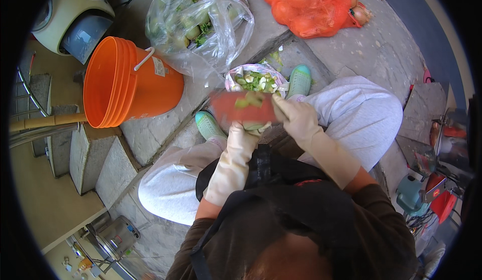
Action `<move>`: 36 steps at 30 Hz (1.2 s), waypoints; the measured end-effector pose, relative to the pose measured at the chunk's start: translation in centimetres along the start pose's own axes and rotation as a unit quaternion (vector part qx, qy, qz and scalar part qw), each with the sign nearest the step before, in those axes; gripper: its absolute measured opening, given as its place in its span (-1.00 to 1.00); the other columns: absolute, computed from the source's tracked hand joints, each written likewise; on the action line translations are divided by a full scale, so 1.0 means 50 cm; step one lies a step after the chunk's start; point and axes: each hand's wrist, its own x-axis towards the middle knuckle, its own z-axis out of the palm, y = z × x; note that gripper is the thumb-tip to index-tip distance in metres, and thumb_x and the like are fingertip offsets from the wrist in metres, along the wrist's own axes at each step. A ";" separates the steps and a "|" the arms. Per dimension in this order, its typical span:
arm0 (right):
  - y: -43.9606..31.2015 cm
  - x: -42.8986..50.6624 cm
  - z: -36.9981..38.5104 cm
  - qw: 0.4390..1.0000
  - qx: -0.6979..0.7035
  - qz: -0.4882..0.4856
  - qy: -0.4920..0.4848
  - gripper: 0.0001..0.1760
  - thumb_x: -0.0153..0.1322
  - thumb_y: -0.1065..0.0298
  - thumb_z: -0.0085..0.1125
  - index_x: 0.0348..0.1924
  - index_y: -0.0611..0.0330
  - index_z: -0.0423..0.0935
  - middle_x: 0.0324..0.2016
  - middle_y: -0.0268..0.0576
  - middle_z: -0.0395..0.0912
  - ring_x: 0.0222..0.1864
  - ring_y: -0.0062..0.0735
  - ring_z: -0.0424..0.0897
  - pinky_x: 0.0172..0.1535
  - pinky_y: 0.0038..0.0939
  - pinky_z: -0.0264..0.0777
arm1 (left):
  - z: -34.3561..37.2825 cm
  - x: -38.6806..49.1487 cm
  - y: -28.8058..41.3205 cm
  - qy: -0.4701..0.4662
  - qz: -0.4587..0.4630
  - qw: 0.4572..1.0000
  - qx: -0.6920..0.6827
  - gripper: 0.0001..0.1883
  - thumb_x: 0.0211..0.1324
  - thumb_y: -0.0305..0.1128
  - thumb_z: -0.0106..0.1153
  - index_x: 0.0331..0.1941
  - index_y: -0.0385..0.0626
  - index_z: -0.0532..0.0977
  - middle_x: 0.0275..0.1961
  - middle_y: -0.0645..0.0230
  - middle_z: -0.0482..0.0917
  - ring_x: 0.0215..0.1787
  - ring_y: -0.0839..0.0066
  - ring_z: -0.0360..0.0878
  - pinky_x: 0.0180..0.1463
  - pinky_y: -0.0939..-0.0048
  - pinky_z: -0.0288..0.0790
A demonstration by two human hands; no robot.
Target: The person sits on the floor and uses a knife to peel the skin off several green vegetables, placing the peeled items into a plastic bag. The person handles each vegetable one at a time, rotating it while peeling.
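Observation:
In a pale rubber glove, my left hand [244, 137] holds a light green vegetable [255, 126], partly hidden, so its kind is unclear. My right hand [297, 116], gloved alike, grips the handle of a broad-bladed cleaver [244, 108]. The reddish blade is blurred and lies over or just beyond the vegetable. Blurred green-yellow pieces show against the blade. Just past it, between my feet, an open plastic bag [284, 79] holds green and white peelings and cut scraps [260, 81].
An orange bucket [158, 88] stands on the left, beside stone steps [101, 163]. Beyond my feet lie a clear plastic bag of green vegetables [192, 24] and a red mesh sack of onions [308, 5]. Green shoes [300, 77] flank the scrap bag. Scraps lie on the stone paving [350, 50].

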 end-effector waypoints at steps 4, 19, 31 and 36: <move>0.017 0.004 -0.007 0.960 0.100 0.224 -0.134 -0.54 0.35 0.48 0.30 0.13 0.01 0.68 -0.21 -0.11 0.71 -0.17 -0.11 0.69 -0.12 -0.23 0.55 | -0.001 -0.008 0.010 -0.018 -0.037 0.997 0.060 -0.37 0.23 0.14 0.27 0.23 -0.01 0.47 0.11 0.31 0.64 0.02 0.34 0.66 -0.10 0.21 0.58; 0.030 0.002 0.003 0.947 0.140 0.253 -0.137 -0.57 0.40 0.28 0.32 0.14 0.03 0.65 -0.28 -0.08 0.69 -0.21 0.02 0.65 -0.10 -0.10 0.51 | 0.003 -0.006 0.030 -0.086 -0.064 0.994 -0.003 -0.25 0.11 0.19 0.34 0.25 -0.09 0.49 0.14 0.03 0.63 -0.04 0.02 0.67 -0.07 0.11 0.65; -0.072 -0.006 -0.032 0.991 -0.035 -0.129 0.008 -0.47 0.29 0.34 0.30 0.16 0.03 0.66 -0.67 -0.35 0.29 -0.61 -0.36 0.46 -0.46 -0.28 0.32 | -0.033 0.014 0.048 -0.096 -0.104 0.983 -0.118 -0.58 0.37 -0.11 0.06 0.17 -0.11 0.52 0.10 0.10 0.64 0.07 0.19 0.64 0.22 0.09 0.53; -0.002 -0.007 0.000 0.999 -0.040 -0.022 -0.016 -0.53 0.32 0.34 0.34 0.13 0.02 0.68 -0.57 -0.21 0.54 -0.52 -0.14 0.57 -0.40 -0.16 0.42 | 0.024 0.001 0.034 0.054 -0.054 0.995 -0.069 -0.44 0.19 0.09 0.14 0.08 -0.13 0.56 0.00 0.00 0.67 -0.06 0.09 0.67 -0.13 0.18 0.56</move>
